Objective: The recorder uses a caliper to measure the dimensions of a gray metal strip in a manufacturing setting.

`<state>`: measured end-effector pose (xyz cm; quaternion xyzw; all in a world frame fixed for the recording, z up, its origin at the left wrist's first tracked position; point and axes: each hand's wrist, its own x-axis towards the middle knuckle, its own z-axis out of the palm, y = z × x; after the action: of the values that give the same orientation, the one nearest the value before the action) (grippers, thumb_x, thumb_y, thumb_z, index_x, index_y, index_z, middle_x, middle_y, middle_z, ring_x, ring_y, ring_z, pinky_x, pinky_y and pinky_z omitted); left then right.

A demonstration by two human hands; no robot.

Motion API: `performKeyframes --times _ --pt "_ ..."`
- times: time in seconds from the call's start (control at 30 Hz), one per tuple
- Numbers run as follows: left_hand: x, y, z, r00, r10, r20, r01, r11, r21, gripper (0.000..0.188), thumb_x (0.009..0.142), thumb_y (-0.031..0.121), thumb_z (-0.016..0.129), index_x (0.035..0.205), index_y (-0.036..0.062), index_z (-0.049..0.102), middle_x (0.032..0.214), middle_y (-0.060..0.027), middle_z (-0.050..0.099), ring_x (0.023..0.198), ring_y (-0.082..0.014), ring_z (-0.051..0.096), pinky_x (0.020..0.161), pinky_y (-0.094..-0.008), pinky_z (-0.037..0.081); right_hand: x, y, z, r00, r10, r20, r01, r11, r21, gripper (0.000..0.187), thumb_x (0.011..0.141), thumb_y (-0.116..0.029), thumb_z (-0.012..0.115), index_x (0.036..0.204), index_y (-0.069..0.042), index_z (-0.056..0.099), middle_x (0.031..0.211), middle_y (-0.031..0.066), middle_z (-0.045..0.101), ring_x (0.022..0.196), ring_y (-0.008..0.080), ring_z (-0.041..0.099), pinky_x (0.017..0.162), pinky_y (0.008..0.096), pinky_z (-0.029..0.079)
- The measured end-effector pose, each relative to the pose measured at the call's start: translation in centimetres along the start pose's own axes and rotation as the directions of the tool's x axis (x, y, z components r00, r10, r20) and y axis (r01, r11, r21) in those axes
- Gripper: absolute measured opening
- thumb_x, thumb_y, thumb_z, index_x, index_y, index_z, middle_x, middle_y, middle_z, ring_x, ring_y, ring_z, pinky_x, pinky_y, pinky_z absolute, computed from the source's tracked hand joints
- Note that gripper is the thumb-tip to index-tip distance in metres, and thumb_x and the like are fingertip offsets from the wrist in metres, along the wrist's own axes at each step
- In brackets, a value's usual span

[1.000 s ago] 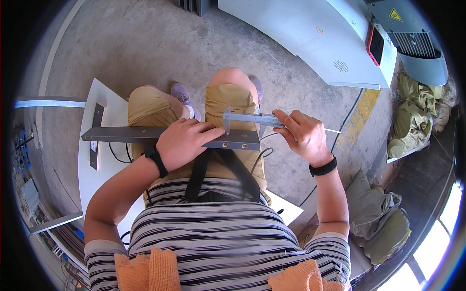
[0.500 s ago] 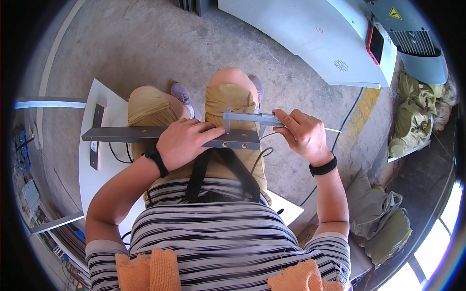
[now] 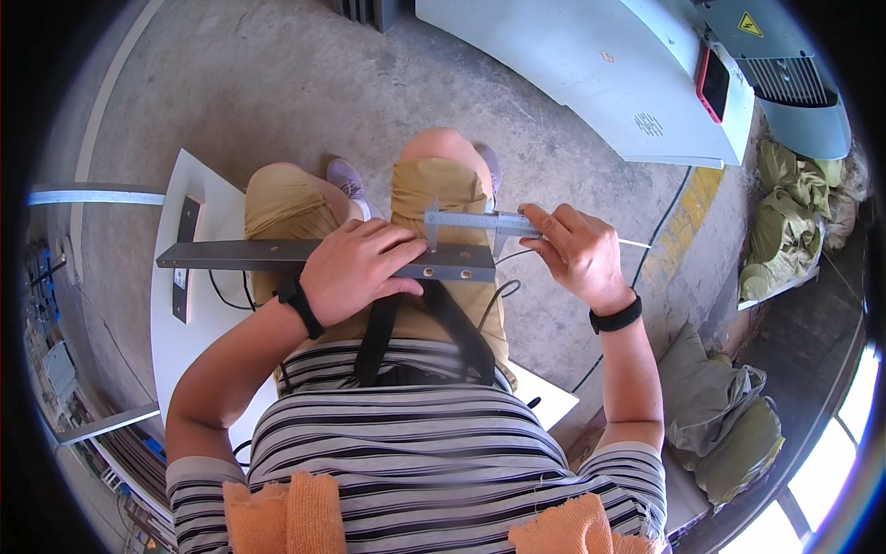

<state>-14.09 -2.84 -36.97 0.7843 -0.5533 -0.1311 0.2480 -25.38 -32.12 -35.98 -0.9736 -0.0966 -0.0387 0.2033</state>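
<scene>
So the grey bar (image 3: pixel 217 254) is lying across the lap on the tan trousers (image 3: pixel 291 208), and the left hand (image 3: pixel 346 268) has it pinched, fingers over the top and thumb down by the near edge. Right hand (image 3: pixel 583 257) is pinching the slider end of a metal caliper (image 3: pixel 466 221) between thumb and fingers, with the beam out past the bar's far edge, running roughly along it. One caliper jaw sits right by the left fingertips, the other by the bar's end; can't tell from here if either is properly touching. My two cents: a lap is squishy, so press the bar down firmly and tuck those left fingertips clear of the jaw. Get the beam truly parallel to the bar, since any tilt will probably skew the reading. Seat the fixed jaw first, then slide the other in with light thumb pressure, no squeezing. I'd also read the scale in place, looking straight down, and watch the holes (image 3: pixel 428 273) near that end so a jaw tip doesn't drop in.
</scene>
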Motion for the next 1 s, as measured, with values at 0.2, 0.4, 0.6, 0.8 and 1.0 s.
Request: performKeyframes --times 0.2,0.4,0.6,0.8,1.0 --pt "0.3 0.0 -0.1 0.997 -0.083 -0.003 0.083 0.993 0.082 0.043 0.081 0.036 0.069 0.113 0.0083 0.064 0.089 -0.006 0.066 0.089 -0.0243 0.062 0.081 -0.0378 0.044 0.5 0.4 0.8 0.977 0.187 -0.102 -0.153 0.95 0.271 0.038 0.075 -0.002 0.076 0.112 -0.007 0.066 0.085 0.0081 0.065 0.061 0.0176 0.061 0.054 0.0283 0.047" --pt "1.0 -0.5 0.3 0.978 -0.2 -0.068 0.174 0.946 -0.274 0.033 0.092 0.031 0.062 0.115 0.0069 0.062 0.094 -0.0065 0.07 0.089 -0.0252 0.065 0.083 -0.0368 0.045 0.5 -0.7 -0.7 0.958 0.2 -0.206 -0.165 0.971 0.176 0.037 0.071 0.0 0.074 0.106 -0.007 0.067 0.089 0.0068 0.065 0.074 0.0223 0.067 0.062 0.0315 0.054" --pt "2.1 -0.6 0.1 0.925 -0.379 -0.005 0.307 0.758 -0.575 0.023 0.093 0.017 0.063 0.109 0.0011 0.06 0.092 -0.0097 0.068 0.085 -0.019 0.066 0.069 -0.031 0.049 0.1 -1.4 -1.1 0.964 0.185 -0.192 -0.149 0.971 0.187 0.038 0.069 0.003 0.072 0.106 -0.005 0.066 0.099 0.0082 0.062 0.076 0.0226 0.066 0.064 0.0323 0.054" --pt "2.5 -0.9 0.6 0.932 -0.362 0.008 0.309 0.783 -0.54 0.017 0.092 0.017 0.066 0.093 0.0012 0.059 0.085 -0.0084 0.064 0.073 -0.0185 0.06 0.068 -0.0307 0.048 0.0 -1.0 -0.9 0.974 0.097 -0.206 -0.061 0.983 0.172 0.039 0.068 0.004 0.074 0.106 -0.003 0.066 0.1 0.0101 0.062 0.079 0.0261 0.065 0.065 0.0339 0.054" --pt "2.6 -1.0 1.1 0.911 -0.411 -0.007 0.34 0.763 -0.55 0.016 0.092 0.016 0.066 0.092 0.0014 0.059 0.081 -0.0075 0.065 0.073 -0.0165 0.061 0.068 -0.03 0.048 0.1 -0.9 -0.9 0.978 0.069 -0.199 -0.041 0.989 0.143 0.04 0.068 0.004 0.075 0.107 -0.003 0.066 0.099 0.0104 0.063 0.082 0.0277 0.065 0.069 0.0354 0.054"
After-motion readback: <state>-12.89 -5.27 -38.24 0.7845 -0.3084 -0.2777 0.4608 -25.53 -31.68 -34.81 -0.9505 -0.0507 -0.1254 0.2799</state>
